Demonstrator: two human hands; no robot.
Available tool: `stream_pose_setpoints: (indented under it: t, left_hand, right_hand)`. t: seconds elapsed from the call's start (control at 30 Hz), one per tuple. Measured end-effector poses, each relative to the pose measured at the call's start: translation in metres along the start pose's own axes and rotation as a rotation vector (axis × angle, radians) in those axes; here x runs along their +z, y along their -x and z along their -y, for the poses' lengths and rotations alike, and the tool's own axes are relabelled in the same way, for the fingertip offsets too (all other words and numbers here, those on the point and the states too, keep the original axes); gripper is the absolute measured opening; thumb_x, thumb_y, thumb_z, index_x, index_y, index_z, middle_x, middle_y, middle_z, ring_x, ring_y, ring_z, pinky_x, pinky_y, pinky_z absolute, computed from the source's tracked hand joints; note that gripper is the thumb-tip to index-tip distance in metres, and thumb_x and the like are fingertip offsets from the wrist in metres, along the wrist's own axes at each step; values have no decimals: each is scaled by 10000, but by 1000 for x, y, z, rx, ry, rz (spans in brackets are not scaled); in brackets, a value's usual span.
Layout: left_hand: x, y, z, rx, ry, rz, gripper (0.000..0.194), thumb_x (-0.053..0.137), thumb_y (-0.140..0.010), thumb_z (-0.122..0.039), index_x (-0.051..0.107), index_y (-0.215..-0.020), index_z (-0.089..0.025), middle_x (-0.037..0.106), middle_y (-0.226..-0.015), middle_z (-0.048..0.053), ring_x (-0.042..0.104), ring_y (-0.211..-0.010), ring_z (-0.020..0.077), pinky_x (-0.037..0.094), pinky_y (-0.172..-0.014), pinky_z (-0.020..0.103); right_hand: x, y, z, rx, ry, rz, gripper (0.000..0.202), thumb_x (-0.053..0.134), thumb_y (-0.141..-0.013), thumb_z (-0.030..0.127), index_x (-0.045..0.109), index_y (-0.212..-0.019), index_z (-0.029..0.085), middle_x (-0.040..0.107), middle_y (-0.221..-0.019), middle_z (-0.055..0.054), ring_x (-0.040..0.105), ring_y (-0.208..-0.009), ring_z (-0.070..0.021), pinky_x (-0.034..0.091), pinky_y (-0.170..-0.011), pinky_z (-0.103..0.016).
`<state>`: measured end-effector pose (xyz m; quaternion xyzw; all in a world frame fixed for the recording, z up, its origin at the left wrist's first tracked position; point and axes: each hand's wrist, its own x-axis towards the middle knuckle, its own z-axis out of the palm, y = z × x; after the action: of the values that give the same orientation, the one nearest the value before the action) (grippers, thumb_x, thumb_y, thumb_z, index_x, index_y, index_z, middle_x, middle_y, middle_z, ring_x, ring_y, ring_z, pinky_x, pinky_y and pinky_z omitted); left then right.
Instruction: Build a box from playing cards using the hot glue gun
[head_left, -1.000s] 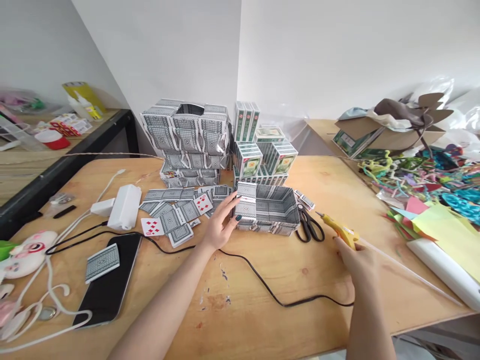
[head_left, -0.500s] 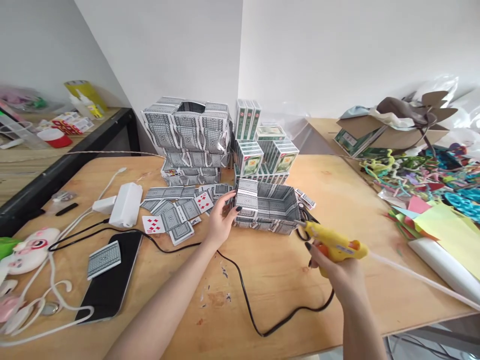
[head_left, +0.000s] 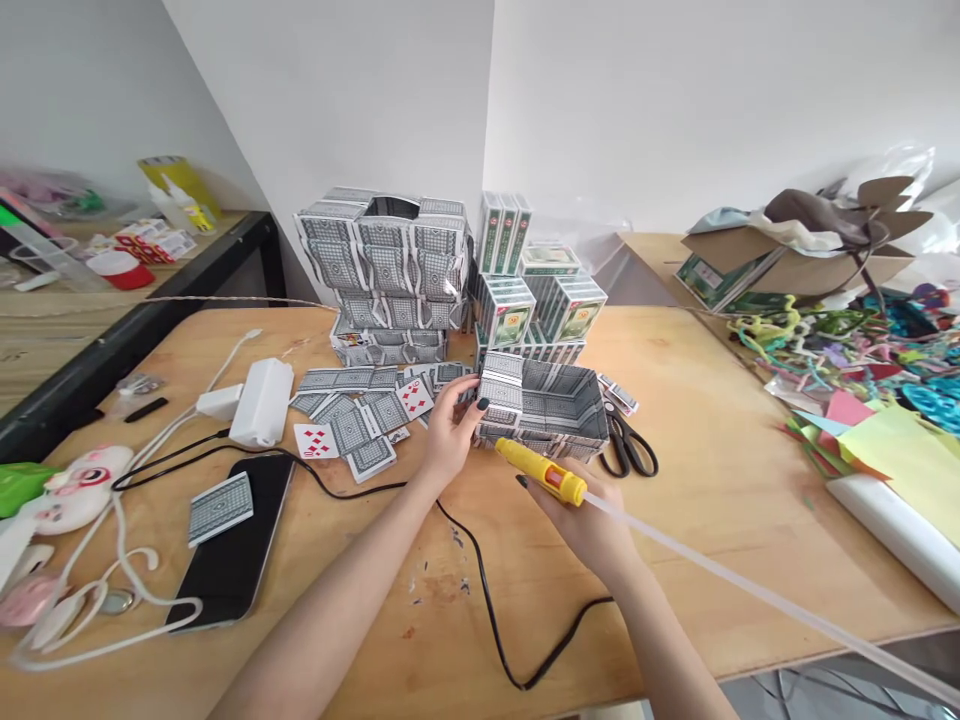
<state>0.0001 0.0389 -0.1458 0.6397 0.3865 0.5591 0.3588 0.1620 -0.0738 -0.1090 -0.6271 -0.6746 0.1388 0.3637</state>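
Yellow glue gun (head_left: 531,468) in right hand (head_left: 596,528), clasps it beside the card-covered box (head_left: 544,437), just right of frame centre; pinches the box's left end with left hand (head_left: 448,440). Seems at a gluing step, calling for careful nozzle placement and steady bracing.

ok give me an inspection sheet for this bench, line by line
Surface: wooden table, small scraps between the forearms
Work items: yellow glue gun at the front of an open card-covered tray
Clutter: loose cards, scissors, phone partly under a card
Hands: left hand at the tray's left end, right hand holding the glue gun
Cables: black cable crosses the table, white one looped at left
Surroundings: pale walls
Spills: nothing seen
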Motion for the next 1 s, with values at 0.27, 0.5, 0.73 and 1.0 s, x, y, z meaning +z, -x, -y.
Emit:
stream_pose_setpoints:
  t: [0.27,0.5,0.73,1.0]
  left_hand:
    - [1,0,-1,23,7,-14,226,498,-849,-335,573,-1011,-196,530,-1174,92,499,-1115,190,434,-927,351]
    - [0,1,-1,16,9,0,206,497,-851,-326,576,-992,-199,522,-1179,90,490,-1123,190,425,-938,352]
    - [0,1,0,30,-6,1,201,494,-853,-318,577,-992,-198,524,-1178,89,486,-1126,188,413,-946,349]
    - [0,1,3,35,-14,-1,192,495,-853,-311,579,-987,-203,528,-1177,86,491,-1117,187,413,-940,355]
  right_hand:
    - [5,-8,-7,-209,66,94,83,547,-755,269,583,-747,195,624,-700,-26,587,-617,-138,430,-563,-222]
    - [9,-13,-9,-261,119,66,205,547,-765,334,537,-618,192,545,-558,-3,509,-508,-111,374,-514,-220]
    - [13,-14,-10,-194,51,69,274,555,-762,344,438,-560,202,461,-508,28,442,-470,-94,320,-484,-225]
    - [19,-12,-14,-214,47,54,322,560,-746,325,331,-548,216,377,-500,49,380,-465,-90,282,-481,-239]
